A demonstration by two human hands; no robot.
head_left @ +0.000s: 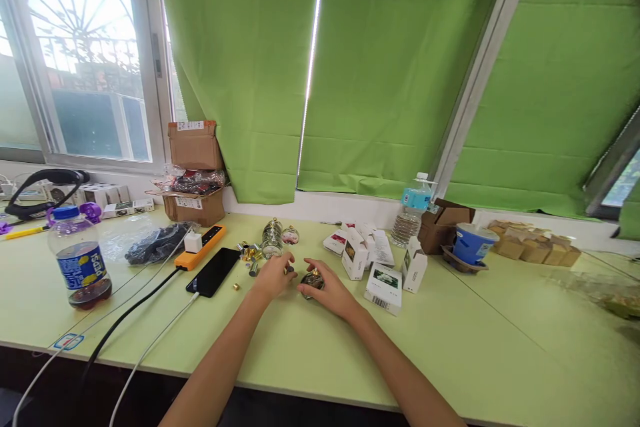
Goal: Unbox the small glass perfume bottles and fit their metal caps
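My left hand (273,278) is closed, its fingertips pinching a small dark cylindrical piece (289,270), perhaps a cap. Beside it, my right hand (327,288) curls round a small round glass bottle (313,280) with a gold-coloured top, low over the table. Just beyond my left hand stands a patterned glass jar (272,237). Touching or close to that jar is a rounder glass container (290,235) with pink contents. Several small gold and silver metal caps (249,252) lie loose to the left, and one gold cap (236,287) sits apart, nearer me.
White printed cartons (384,285) lie and stand to the right, before a water bottle (413,210) and a blue tub (473,243). On the left are a phone (214,272), an orange power strip (200,248), trailing cables and a Pepsi bottle (80,260). A cardboard box (195,207) stands behind.
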